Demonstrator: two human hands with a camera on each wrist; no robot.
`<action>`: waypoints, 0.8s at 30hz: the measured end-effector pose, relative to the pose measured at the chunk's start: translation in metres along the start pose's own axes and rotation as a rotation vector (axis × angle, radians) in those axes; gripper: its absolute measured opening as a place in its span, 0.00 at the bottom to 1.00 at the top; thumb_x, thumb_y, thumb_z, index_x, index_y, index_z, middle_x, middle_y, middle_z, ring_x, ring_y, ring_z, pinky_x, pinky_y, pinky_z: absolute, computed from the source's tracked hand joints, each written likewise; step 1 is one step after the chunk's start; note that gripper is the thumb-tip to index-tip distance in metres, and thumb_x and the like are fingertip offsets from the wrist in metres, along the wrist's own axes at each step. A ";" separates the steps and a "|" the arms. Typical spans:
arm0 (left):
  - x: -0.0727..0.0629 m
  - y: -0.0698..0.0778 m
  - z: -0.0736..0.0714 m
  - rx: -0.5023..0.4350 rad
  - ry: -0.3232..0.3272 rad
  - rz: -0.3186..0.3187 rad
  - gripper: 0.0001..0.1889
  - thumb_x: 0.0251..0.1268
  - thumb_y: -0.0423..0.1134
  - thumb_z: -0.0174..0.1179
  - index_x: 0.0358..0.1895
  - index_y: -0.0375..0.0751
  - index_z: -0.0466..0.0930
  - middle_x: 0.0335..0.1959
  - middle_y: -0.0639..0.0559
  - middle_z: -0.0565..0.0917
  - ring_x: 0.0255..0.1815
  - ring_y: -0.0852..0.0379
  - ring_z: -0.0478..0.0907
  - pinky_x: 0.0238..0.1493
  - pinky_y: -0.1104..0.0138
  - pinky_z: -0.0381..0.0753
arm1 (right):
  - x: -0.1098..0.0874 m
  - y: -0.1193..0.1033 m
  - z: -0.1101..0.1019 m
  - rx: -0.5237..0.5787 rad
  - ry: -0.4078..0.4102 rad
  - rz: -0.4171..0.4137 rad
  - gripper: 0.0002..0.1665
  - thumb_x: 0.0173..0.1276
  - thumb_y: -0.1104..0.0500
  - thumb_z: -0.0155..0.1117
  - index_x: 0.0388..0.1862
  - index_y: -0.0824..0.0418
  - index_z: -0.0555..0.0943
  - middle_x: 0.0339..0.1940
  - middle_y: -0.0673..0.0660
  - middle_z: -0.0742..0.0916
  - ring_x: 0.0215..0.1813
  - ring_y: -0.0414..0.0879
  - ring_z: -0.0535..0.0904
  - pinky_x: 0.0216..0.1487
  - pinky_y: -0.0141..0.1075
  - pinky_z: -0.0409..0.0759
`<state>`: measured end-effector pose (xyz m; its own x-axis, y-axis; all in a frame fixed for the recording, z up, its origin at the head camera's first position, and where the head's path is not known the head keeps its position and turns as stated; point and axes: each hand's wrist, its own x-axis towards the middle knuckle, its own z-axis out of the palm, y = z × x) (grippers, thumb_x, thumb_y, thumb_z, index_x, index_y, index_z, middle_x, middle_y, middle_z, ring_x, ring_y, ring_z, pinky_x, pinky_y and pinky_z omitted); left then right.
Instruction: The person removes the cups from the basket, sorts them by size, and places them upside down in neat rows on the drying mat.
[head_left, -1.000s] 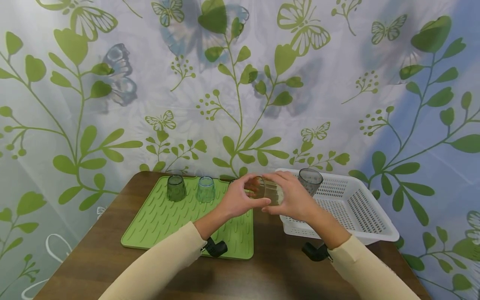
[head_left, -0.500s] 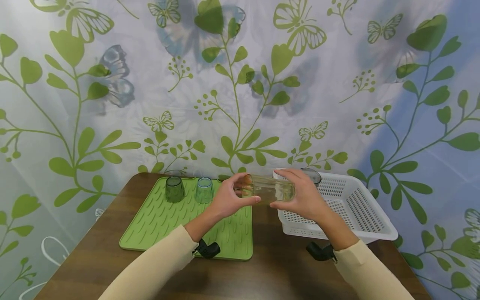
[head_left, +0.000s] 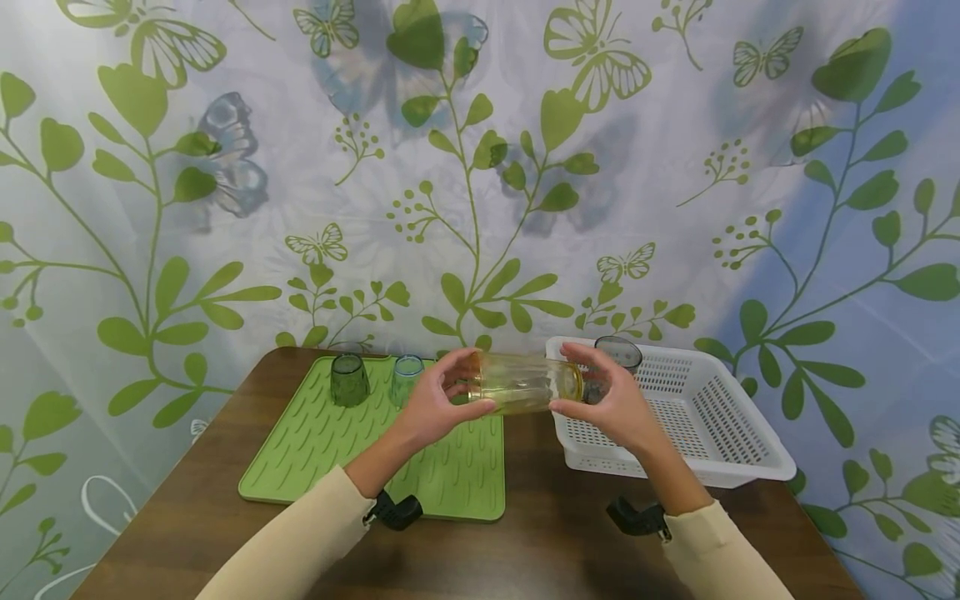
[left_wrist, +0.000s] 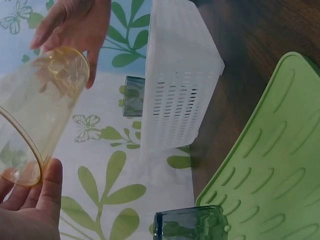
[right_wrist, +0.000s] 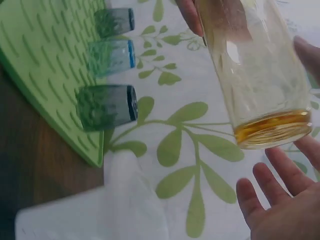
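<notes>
An amber-tinted drinking glass [head_left: 528, 382] is held sideways above the table, between the mat and the basket. My left hand [head_left: 435, 404] grips its rim end, fingers behind and thumb in front. At the thick base, my right hand [head_left: 613, 407] holds the glass with thumb and fingertips; in the right wrist view several fingers [right_wrist: 285, 172] spread past the base. Inverted on the green drying mat [head_left: 315, 450] are a dark green glass [head_left: 349, 383], a blue-tinted glass [head_left: 406, 377] and a dark glass [right_wrist: 107, 107], which my left hand mostly hides in the head view.
A white perforated basket [head_left: 750, 400] stands at the right of the brown table [head_left: 525, 533], with a smoky grey glass [head_left: 619, 352] in its back left corner. Behind the table hangs a leaf-and-butterfly curtain [head_left: 480, 208]. A white cord [head_left: 105, 508] hangs at the left.
My hands have drawn apart along the amber glass, showing more of its side. The glass has turned to lie nearly level, rim left, base right. The other glasses stay put.
</notes>
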<state>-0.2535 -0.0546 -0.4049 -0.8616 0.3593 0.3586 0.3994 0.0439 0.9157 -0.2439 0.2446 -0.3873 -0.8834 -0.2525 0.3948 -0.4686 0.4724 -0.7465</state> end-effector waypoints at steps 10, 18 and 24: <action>-0.012 -0.006 -0.011 -0.065 -0.037 0.062 0.40 0.61 0.37 0.74 0.76 0.46 0.67 0.65 0.40 0.76 0.66 0.48 0.78 0.65 0.64 0.82 | -0.007 0.001 0.016 0.349 -0.056 0.029 0.45 0.65 0.65 0.74 0.79 0.53 0.66 0.77 0.59 0.74 0.76 0.38 0.67 0.59 0.28 0.80; -0.020 -0.010 -0.017 -0.099 -0.063 0.122 0.37 0.61 0.36 0.73 0.74 0.42 0.69 0.63 0.36 0.76 0.60 0.57 0.79 0.64 0.66 0.82 | -0.012 0.000 0.029 0.557 -0.142 0.028 0.48 0.63 0.70 0.73 0.79 0.65 0.62 0.75 0.49 0.72 0.69 0.36 0.73 0.51 0.33 0.86; -0.023 -0.014 -0.020 -0.094 -0.075 0.136 0.38 0.62 0.35 0.73 0.75 0.38 0.67 0.62 0.38 0.75 0.59 0.59 0.78 0.63 0.67 0.82 | -0.014 -0.002 0.035 0.605 -0.169 0.026 0.44 0.63 0.71 0.73 0.76 0.66 0.65 0.64 0.50 0.80 0.55 0.43 0.84 0.46 0.35 0.88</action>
<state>-0.2454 -0.0822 -0.4219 -0.7742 0.4248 0.4692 0.4767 -0.0964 0.8738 -0.2311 0.2176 -0.4103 -0.8588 -0.4010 0.3189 -0.3189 -0.0687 -0.9453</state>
